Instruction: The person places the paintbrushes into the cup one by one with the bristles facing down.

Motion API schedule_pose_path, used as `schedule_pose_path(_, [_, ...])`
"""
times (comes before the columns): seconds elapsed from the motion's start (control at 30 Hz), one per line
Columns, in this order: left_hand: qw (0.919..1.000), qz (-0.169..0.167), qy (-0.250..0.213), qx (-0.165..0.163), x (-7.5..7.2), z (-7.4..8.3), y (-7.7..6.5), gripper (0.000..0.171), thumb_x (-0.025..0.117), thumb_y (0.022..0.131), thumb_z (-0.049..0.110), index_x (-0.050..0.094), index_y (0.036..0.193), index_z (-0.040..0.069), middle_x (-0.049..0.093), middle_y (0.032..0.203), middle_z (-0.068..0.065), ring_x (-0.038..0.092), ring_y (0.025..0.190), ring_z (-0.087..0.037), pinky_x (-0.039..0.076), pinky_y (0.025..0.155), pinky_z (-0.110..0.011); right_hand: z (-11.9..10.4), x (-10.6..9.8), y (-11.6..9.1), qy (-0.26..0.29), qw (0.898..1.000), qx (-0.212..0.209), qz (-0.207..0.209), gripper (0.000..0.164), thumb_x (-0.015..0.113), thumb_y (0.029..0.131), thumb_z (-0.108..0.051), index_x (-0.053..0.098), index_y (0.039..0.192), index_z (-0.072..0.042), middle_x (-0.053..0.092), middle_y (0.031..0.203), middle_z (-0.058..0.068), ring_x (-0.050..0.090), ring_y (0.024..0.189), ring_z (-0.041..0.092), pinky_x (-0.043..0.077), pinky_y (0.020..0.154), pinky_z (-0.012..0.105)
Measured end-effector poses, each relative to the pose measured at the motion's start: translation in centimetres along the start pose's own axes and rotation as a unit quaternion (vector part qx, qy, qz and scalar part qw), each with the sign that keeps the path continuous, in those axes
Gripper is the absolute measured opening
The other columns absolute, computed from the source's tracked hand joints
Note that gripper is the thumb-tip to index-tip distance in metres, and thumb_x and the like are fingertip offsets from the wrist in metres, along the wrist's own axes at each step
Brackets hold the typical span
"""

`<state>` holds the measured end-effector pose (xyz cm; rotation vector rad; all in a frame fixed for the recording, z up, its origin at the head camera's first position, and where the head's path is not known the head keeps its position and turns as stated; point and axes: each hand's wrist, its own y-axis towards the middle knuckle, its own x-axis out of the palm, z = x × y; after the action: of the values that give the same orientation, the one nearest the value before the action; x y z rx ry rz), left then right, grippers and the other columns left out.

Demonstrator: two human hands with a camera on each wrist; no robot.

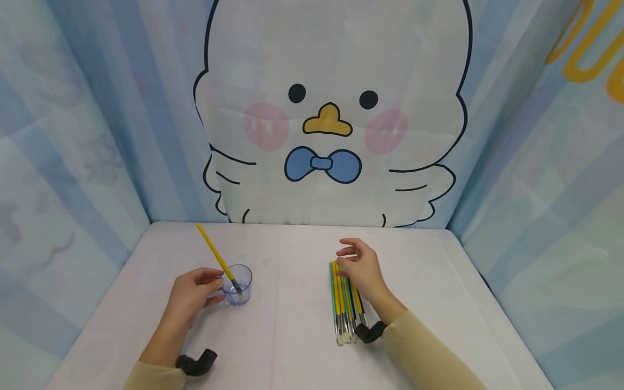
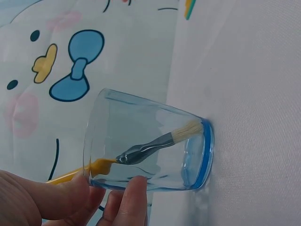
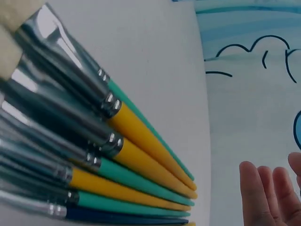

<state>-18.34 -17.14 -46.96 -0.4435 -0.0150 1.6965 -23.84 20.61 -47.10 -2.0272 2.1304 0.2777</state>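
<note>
A clear blue-tinted cup (image 1: pixel 242 290) stands upright on the left part of the table. One yellow-handled paintbrush (image 1: pixel 214 250) leans in it, bristles down, its handle sticking out over the rim to the upper left. My left hand (image 1: pixel 194 292) holds the cup by its left side; in the left wrist view the thumb lies by the rim and a fingertip (image 2: pixel 135 193) against the wall. Right of centre lies a row of several paintbrushes (image 1: pixel 339 303), handles yellow, green and dark, bristles toward me. Over their handle ends hovers my right hand (image 1: pixel 363 268), fingers loosely extended, gripping nothing.
The white table (image 1: pixel 297 346) ends at a curtain backdrop (image 1: pixel 331 200) with a cartoon chick. Striped curtains (image 1: pixel 58 189) hang on both sides. A black strap piece (image 1: pixel 197 363) sits at each wrist.
</note>
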Motion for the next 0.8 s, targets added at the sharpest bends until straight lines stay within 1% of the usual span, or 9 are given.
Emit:
schedule_pose_path(0.1, [1.0,0.002,0.001,-0.001,0.0,0.0,0.0,0.036,0.066,0.107,0.008,0.063,0.141,-0.003,0.062,0.134,-0.026,0.07,0.113,-0.031,0.069,0.08,-0.028,0.4,-0.8,0.1,-0.017,1.0,0.015,0.01,0.047,0.073,0.1,-0.005,0.063,0.143,-0.018,0.067,0.128,0.024,0.071,0.103,0.028,0.07,0.085,0.045])
schedule_pose_path(0.17, [1.0,0.002,0.001,-0.002,0.0,0.0,0.0,0.036,0.066,0.107,0.008,0.063,0.141,-0.003,0.062,0.134,-0.026,0.07,0.113,-0.031,0.069,0.08,-0.028,0.7,-1.2,0.1,-0.029,0.999,0.026,0.016,0.047,0.074,0.099,-0.005,0.063,0.143,-0.018,0.068,0.126,0.021,0.071,0.103,0.03,0.07,0.084,0.045])
schedule_pose_path(0.33, [1.0,0.002,0.0,-0.003,0.1,0.0,0.0,0.036,0.066,0.107,0.008,0.063,0.141,-0.003,0.062,0.134,-0.025,0.069,0.113,-0.03,0.069,0.08,-0.028,1.4,-2.1,0.1,-0.067,0.996,0.05,0.029,0.048,0.075,0.098,-0.005,0.064,0.143,-0.016,0.069,0.118,0.014,0.074,0.101,0.032,0.071,0.078,0.041])
schedule_pose_path(0.43, [1.0,0.002,-0.001,-0.003,0.1,0.0,0.0,0.036,0.066,0.107,0.008,0.063,0.141,-0.003,0.062,0.134,-0.025,0.069,0.113,-0.03,0.069,0.08,-0.029,1.8,-2.6,0.0,-0.089,0.994,0.062,0.033,0.048,0.075,0.098,-0.005,0.063,0.144,-0.013,0.069,0.116,0.014,0.074,0.097,0.029,0.07,0.075,0.038])
schedule_pose_path(0.57, [1.0,0.002,-0.001,-0.002,0.1,0.1,-0.1,0.036,0.066,0.107,0.008,0.063,0.141,-0.003,0.062,0.133,-0.025,0.069,0.113,-0.03,0.069,0.08,-0.028,2.1,-3.1,0.0,-0.117,0.989,0.08,0.036,0.048,0.075,0.097,-0.006,0.063,0.144,-0.011,0.069,0.114,0.014,0.072,0.092,0.026,0.07,0.07,0.034])
schedule_pose_path(0.8, [1.0,0.002,-0.002,-0.003,0.1,0.0,-0.1,0.035,0.066,0.107,0.008,0.063,0.14,-0.002,0.062,0.134,-0.024,0.069,0.114,-0.031,0.069,0.08,-0.028,2.7,-3.8,-0.3,-0.153,0.983,0.095,0.025,0.047,0.077,0.094,-0.003,0.064,0.139,-0.008,0.068,0.106,0.014,0.067,0.08,0.023,0.067,0.062,0.032])
